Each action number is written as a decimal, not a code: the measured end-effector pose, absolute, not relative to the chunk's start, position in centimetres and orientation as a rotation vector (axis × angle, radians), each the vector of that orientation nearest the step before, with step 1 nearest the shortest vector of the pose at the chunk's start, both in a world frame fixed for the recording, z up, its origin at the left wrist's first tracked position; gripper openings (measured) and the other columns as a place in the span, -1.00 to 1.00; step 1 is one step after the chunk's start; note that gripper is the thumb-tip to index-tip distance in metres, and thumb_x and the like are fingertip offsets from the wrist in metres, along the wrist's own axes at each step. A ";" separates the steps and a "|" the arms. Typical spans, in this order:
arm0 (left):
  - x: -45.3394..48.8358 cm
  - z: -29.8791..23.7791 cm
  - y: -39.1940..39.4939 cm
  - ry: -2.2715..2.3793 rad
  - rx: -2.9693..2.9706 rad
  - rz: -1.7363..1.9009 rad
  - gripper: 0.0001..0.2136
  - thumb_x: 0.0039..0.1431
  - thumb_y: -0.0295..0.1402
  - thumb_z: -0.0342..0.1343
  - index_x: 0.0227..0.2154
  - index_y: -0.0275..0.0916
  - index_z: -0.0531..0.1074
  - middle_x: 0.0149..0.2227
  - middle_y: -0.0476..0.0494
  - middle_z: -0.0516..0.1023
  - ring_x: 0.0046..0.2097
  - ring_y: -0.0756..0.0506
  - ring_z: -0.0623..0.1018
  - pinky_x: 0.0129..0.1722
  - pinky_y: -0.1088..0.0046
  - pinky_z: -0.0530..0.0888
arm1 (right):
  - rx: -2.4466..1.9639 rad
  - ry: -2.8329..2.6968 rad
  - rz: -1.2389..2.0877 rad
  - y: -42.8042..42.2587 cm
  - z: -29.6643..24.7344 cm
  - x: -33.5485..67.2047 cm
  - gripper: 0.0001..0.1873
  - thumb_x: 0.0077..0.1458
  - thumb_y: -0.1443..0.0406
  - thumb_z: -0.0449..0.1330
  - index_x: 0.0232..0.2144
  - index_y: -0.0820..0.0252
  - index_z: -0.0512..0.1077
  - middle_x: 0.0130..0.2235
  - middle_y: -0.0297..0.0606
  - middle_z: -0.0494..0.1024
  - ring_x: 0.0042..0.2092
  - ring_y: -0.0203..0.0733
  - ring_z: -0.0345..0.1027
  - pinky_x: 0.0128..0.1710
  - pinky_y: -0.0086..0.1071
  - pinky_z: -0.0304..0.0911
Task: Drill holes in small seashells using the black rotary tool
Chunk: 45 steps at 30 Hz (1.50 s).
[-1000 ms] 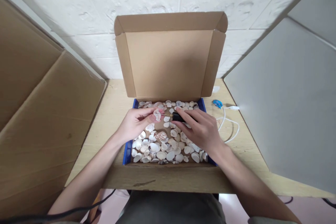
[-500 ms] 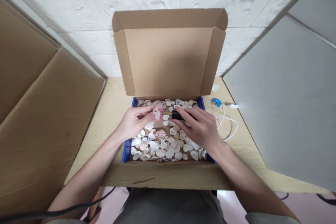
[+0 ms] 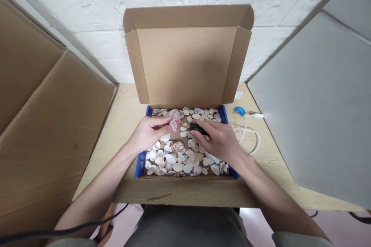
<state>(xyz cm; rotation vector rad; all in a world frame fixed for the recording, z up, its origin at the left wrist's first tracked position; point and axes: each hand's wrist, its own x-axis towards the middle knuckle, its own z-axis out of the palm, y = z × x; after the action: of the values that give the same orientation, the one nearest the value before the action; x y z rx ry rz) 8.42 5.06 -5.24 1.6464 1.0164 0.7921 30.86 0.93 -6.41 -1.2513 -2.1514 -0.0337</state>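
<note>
An open cardboard box with blue sides lies on the desk, filled with several pale seashells. My left hand pinches a small pinkish-white shell above the box. My right hand is closed round a small black tool whose thin brass tip points left at that shell, almost touching it. A larger brown-speckled shell lies just below the two hands.
The box lid stands upright against a white brick wall. A white cable with a blue clip lies on the wooden desk to the right. Cardboard sheets lean on the left, a grey panel on the right.
Both hands keep their grip and their pose over the box. The tool tip has drawn slightly closer to the held shell; the view has shifted a little.
</note>
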 end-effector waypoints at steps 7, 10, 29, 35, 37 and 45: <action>8.5 -5.1 5.0 1.030 1.597 0.828 -0.72 0.07 -0.24 0.24 -0.20 -0.29 0.60 -0.15 -0.23 0.64 -0.15 -0.17 0.63 -0.09 0.37 0.55 | -1.162 -2.144 -0.299 1.1 -6.0 31.2 -0.71 0.16 0.18 0.19 -0.14 0.25 0.47 -0.38 -0.30 0.58 -0.38 -0.31 0.37 -0.40 -0.45 0.20; 8.5 -5.1 5.1 1.035 1.594 0.834 -0.74 0.05 -0.27 0.26 -0.21 -0.28 0.61 -0.16 -0.21 0.65 -0.16 -0.16 0.63 -0.11 0.38 0.56 | -1.160 -2.150 -0.314 1.2 -6.0 31.4 -0.70 0.14 0.19 0.21 -0.11 0.22 0.46 -0.33 -0.28 0.58 -0.36 -0.30 0.35 -0.34 -0.43 0.22; 8.4 -5.2 5.0 1.035 1.666 0.837 -0.76 0.05 -0.32 0.27 -0.20 -0.26 0.60 -0.15 -0.21 0.64 -0.12 -0.16 0.62 -0.10 0.38 0.56 | -1.112 -2.143 -0.364 1.3 -5.9 31.6 -0.71 0.10 0.22 0.25 -0.12 0.21 0.48 -0.29 -0.25 0.59 -0.32 -0.27 0.37 -0.31 -0.39 0.25; 8.4 -5.3 4.9 1.026 1.637 0.831 -0.77 0.08 -0.34 0.25 -0.18 -0.27 0.59 -0.13 -0.19 0.63 -0.07 -0.17 0.61 -0.01 0.33 0.53 | -1.120 -2.174 -0.230 1.1 -6.7 31.3 -0.66 0.16 0.21 0.18 -0.05 0.28 0.44 -0.41 -0.28 0.55 -0.42 -0.31 0.38 -0.49 -0.42 0.19; 8.4 -5.3 4.8 1.025 1.628 0.827 -0.77 0.08 -0.34 0.24 -0.19 -0.27 0.59 -0.14 -0.19 0.64 -0.08 -0.17 0.61 -0.02 0.34 0.53 | -1.129 -2.183 -0.215 1.1 -6.9 31.2 -0.64 0.18 0.20 0.16 -0.04 0.30 0.43 -0.42 -0.27 0.56 -0.44 -0.30 0.38 -0.51 -0.42 0.18; 8.6 -5.0 4.9 1.046 1.600 0.837 -0.78 0.06 -0.38 0.24 -0.20 -0.26 0.60 -0.15 -0.15 0.64 -0.08 -0.17 0.61 -0.01 0.35 0.53 | -1.099 -2.172 -0.341 1.2 -6.2 31.4 -0.68 0.14 0.21 0.22 -0.09 0.26 0.43 -0.33 -0.26 0.59 -0.36 -0.30 0.39 -0.39 -0.42 0.24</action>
<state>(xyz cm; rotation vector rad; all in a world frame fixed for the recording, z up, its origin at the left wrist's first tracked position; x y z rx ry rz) 8.55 4.87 -5.01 1.6001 1.0460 0.8374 31.41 1.22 -6.19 -1.0990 -2.1723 -0.3413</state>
